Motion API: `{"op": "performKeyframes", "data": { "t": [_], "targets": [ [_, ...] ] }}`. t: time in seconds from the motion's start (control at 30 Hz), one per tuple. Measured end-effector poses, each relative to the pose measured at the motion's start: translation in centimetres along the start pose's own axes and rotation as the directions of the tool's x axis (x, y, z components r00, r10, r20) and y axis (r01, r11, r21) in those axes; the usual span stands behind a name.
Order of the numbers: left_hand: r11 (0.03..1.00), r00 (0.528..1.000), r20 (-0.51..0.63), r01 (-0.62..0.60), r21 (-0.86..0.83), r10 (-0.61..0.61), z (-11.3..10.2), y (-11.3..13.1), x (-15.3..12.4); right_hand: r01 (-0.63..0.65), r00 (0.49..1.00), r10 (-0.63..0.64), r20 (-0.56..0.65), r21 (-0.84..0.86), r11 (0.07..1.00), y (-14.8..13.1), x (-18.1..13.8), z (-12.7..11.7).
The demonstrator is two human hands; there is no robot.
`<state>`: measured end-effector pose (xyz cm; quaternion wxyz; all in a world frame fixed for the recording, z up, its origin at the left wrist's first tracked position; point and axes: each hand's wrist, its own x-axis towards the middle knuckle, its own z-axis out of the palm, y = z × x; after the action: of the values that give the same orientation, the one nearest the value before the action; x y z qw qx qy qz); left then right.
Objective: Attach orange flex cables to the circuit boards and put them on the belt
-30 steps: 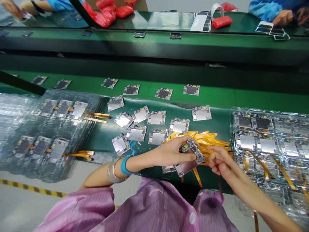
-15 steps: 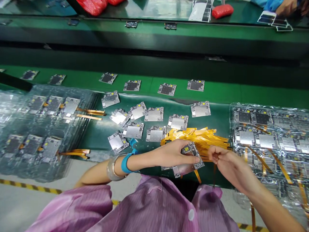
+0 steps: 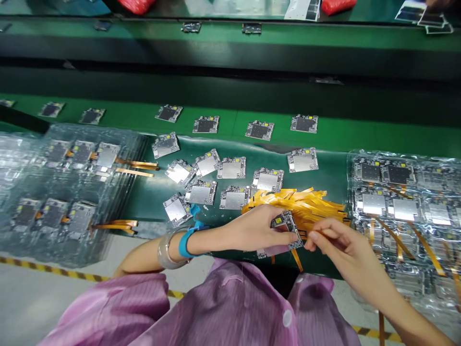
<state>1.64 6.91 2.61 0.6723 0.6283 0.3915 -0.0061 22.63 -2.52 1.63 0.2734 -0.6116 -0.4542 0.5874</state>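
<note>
My left hand [image 3: 259, 228], with a blue band and a clear bangle at its wrist, grips a circuit board [image 3: 293, 230] between thumb and fingers. The board is tilted, and the palm and thumb cover part of it. At its right edge, my right hand [image 3: 334, 242] is closed in a pinch. A bit of orange ribbon cable [image 3: 303, 235] shows between the fingertips and the board; the fingers hide most of it. Just behind both hands lies a heap of orange ribbon cables [image 3: 302, 204]. Several circuit boards with silver shields [image 3: 231, 168] lie loose on the green table.
Stacked clear plastic trays [image 3: 122, 139] with boards and cables stand at left, more trays [image 3: 351, 180] at right. Behind the table runs a green conveyor belt [image 3: 223, 108] carrying spaced boards. A far shelf holds red bundles [image 3: 338, 6] and white-framed sheets [image 3: 425, 17].
My right hand has come left, its fingertips now at the held board's edge. The left hand keeps its grip. Boards on the belt have shifted right.
</note>
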Motion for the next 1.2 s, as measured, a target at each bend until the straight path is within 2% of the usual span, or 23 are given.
{"op": "performKeyframes", "data": {
  "t": [0.1,0.27,0.5,0.63,0.8,0.93,1.03,1.1,1.13,1.17,1.2],
  "targets": [
    [1.000,0.999,0.022,-0.032,0.000,0.032,0.0,-0.1,0.0,0.037,0.999,-0.037,-0.005,0.011,0.999,-0.1,0.2,0.1],
    [0.999,0.998,0.063,-0.009,0.044,0.006,0.2,-0.2,-0.1,-0.036,0.998,0.035,0.058,0.009,0.999,-0.6,0.1,0.2],
    [0.987,0.998,0.057,0.032,0.155,-0.041,0.6,-0.2,0.0,-0.112,0.983,0.106,0.147,0.032,0.993,-0.6,-0.1,0.1],
    [0.977,0.998,0.062,0.016,0.212,-0.030,0.8,-0.3,0.0,-0.161,0.966,0.150,0.212,0.035,0.986,-0.8,-0.1,0.0],
    [0.989,0.998,0.056,-0.043,0.140,0.035,0.7,0.1,0.2,-0.142,0.978,0.142,0.152,-0.012,0.990,-0.7,0.0,-0.2],
    [0.993,0.996,0.087,-0.028,0.110,0.019,0.6,0.3,0.7,-0.124,0.983,0.127,0.135,-0.028,0.992,-0.6,0.2,-0.3],
    [0.996,0.996,0.087,-0.024,0.081,0.017,0.8,0.2,1.6,-0.042,0.992,0.047,0.116,-0.046,0.998,-0.4,-0.1,-0.2],
    [0.998,0.997,0.056,-0.050,0.025,0.049,1.3,0.2,2.6,0.111,0.994,-0.112,0.004,-0.141,0.984,0.0,-0.8,-0.1],
    [0.997,0.997,0.034,-0.073,0.009,0.072,1.6,0.4,3.0,0.202,0.968,-0.230,-0.100,-0.229,0.952,0.3,-1.2,0.0],
    [0.995,0.995,0.009,-0.096,0.009,0.096,2.0,0.8,3.4,0.272,0.908,-0.357,-0.220,-0.339,0.901,0.6,-1.7,0.0],
    [0.993,0.993,-0.019,-0.116,0.025,0.117,2.5,1.2,3.7,0.309,0.819,-0.474,-0.324,-0.446,0.840,0.9,-2.2,0.0]
  ]
}}
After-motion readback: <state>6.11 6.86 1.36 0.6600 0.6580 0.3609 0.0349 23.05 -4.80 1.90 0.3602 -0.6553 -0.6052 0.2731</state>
